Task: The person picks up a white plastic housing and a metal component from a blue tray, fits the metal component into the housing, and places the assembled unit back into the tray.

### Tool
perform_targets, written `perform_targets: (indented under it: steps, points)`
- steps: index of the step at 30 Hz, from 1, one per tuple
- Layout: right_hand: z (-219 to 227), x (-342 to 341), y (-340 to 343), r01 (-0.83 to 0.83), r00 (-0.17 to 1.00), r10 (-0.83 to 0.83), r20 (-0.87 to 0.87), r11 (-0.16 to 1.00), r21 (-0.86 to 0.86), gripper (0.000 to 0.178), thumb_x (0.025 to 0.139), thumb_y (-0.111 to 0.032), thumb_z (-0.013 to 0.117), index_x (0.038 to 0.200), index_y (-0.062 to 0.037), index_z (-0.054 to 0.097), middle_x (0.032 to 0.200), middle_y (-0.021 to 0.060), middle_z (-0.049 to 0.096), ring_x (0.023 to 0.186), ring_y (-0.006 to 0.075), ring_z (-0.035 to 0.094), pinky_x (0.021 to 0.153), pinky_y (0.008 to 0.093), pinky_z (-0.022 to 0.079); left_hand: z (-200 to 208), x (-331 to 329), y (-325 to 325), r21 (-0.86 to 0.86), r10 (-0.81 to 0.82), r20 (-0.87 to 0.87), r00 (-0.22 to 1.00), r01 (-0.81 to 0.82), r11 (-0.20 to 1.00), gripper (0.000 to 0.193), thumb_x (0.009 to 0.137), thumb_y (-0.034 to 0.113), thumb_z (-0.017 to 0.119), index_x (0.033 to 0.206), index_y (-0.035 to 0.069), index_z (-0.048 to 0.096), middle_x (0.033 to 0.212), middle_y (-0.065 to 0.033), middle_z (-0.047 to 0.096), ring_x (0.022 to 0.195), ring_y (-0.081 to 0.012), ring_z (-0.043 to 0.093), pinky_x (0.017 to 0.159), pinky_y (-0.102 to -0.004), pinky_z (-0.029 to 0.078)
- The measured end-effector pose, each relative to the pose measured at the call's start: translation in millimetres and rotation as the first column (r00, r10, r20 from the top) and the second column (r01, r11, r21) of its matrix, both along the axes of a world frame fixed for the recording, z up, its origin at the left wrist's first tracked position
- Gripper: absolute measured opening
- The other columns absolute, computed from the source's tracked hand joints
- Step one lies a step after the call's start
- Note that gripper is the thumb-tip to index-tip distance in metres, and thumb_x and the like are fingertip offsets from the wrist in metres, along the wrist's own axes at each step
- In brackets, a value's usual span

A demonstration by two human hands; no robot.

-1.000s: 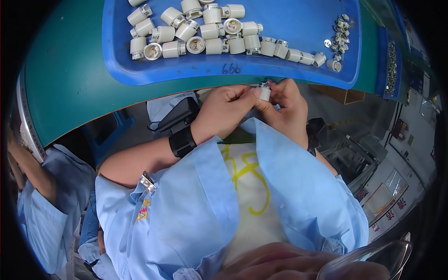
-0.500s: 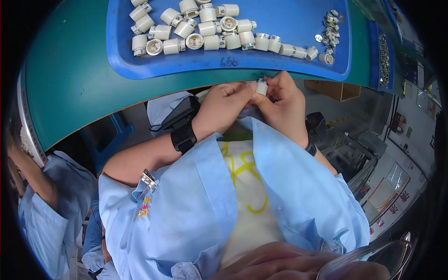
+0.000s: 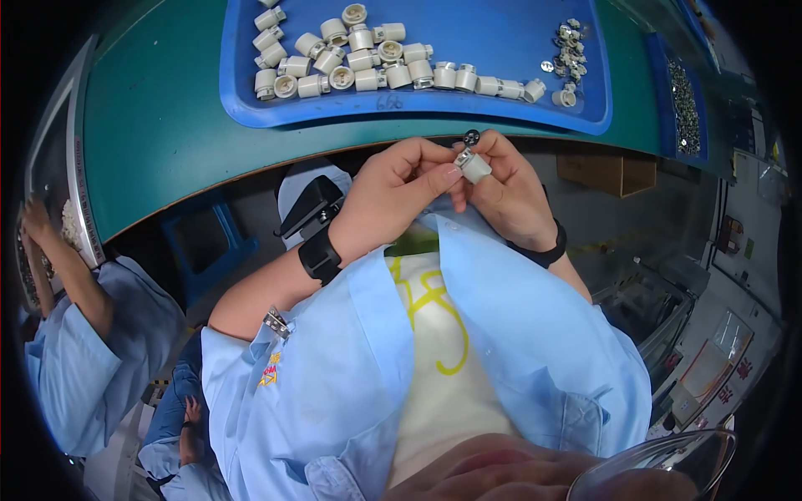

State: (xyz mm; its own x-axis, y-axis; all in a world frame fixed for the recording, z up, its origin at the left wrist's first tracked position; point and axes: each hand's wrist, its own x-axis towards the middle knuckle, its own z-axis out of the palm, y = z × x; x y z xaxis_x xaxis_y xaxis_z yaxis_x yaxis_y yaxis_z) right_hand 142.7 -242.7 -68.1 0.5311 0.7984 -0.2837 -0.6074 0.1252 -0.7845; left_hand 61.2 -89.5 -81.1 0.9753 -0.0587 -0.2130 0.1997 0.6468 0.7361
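Just in front of the table's near edge, both my hands hold one white ceramic lamp socket [image 3: 476, 168]. It is tilted, its metal-fitted end pointing up and left. My right hand [image 3: 510, 196] is closed around its white body, the thumb pressed on it. At the metal end, my left hand [image 3: 401, 184] pinches with thumb and forefinger. A small dark round piece [image 3: 471, 138] shows just above the socket between my fingers; whether it is joined to the socket I cannot tell. Beyond my hands lies a blue tray [image 3: 418, 105] with several similar white sockets [image 3: 342, 78].
Small metal parts [image 3: 571, 52] lie heaped at the tray's right side. A second blue bin [image 3: 695, 146] of tiny metal pieces stands further right on the green table [image 3: 150, 159]. Below the edge is a cardboard box [image 3: 614, 173]. Another person's arm [image 3: 71, 267] works at far left.
The socket has tipped from nearly upright to a slant, and the dark round piece now shows clearly above it. My left hand has shifted its grip; the view has moved slightly.
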Motion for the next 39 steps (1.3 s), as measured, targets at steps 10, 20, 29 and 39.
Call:
perform_targets:
  steps: [10, 20, 29, 39]
  points:
    - [15.2, 6.4, 16.0, -0.118, 0.993, 0.109, 0.049, 0.957, 0.266, 0.044, 0.077, -0.022, 0.066, 0.108, -0.0062, 0.038, 0.093, 0.0091, 0.057, 0.081, 0.015, 0.057, 0.068, 0.026, 0.047, 43.4, 4.6, 15.0, 0.067, 0.066, 0.078, 0.995, -0.071, 0.995, 0.012, 0.084, 0.004, 0.054, 0.092, -0.005, 0.052, 0.076, -0.0088, 0.059, 0.066, -0.0139, 0.058, 0.063, -0.0254, 0.049]
    - [17.7, 8.2, 19.0, -0.155, 0.982, 0.123, 0.141, 0.957, 0.245, 0.046, 0.078, -0.023, 0.065, 0.11, -0.0057, 0.036, 0.094, 0.0101, 0.058, 0.086, 0.0153, 0.058, 0.072, 0.0245, 0.048, 53.3, 7.0, 20.8, 0.136, 0.053, 0.039, 0.998, -0.058, 0.989, 0.011, 0.084, 0.006, 0.055, 0.089, -0.004, 0.053, 0.07, -0.0069, 0.058, 0.063, -0.012, 0.056, 0.061, -0.0238, 0.048]
    - [18.3, 6.8, 21.9, -0.11, 0.992, 0.088, 0.09, 0.955, 0.274, 0.05, 0.077, -0.027, 0.066, 0.112, -0.0046, 0.037, 0.095, 0.0091, 0.057, 0.086, 0.0153, 0.059, 0.071, 0.0251, 0.048, 53.9, 7.3, 19.2, 0.113, 0.097, 0.038, 0.995, -0.101, 0.988, 0.01, 0.083, 0.005, 0.056, 0.087, -0.003, 0.052, 0.073, -0.0068, 0.058, 0.064, -0.0117, 0.056, 0.061, -0.0231, 0.048]
    - [24.9, 0.6, 24.9, -0.031, 0.976, 0.0, 0.22, 0.99, 0.137, 0.04, 0.076, -0.016, 0.067, 0.105, -0.0039, 0.042, 0.09, 0.0052, 0.056, 0.078, 0.011, 0.056, 0.068, 0.0221, 0.045, 45.2, 2.1, 24.2, 0.199, 0.083, 0.058, 0.995, -0.093, 0.975, 0.012, 0.085, 0.007, 0.055, 0.089, -0.003, 0.053, 0.076, -0.0058, 0.058, 0.067, -0.01, 0.054, 0.064, -0.0221, 0.046]
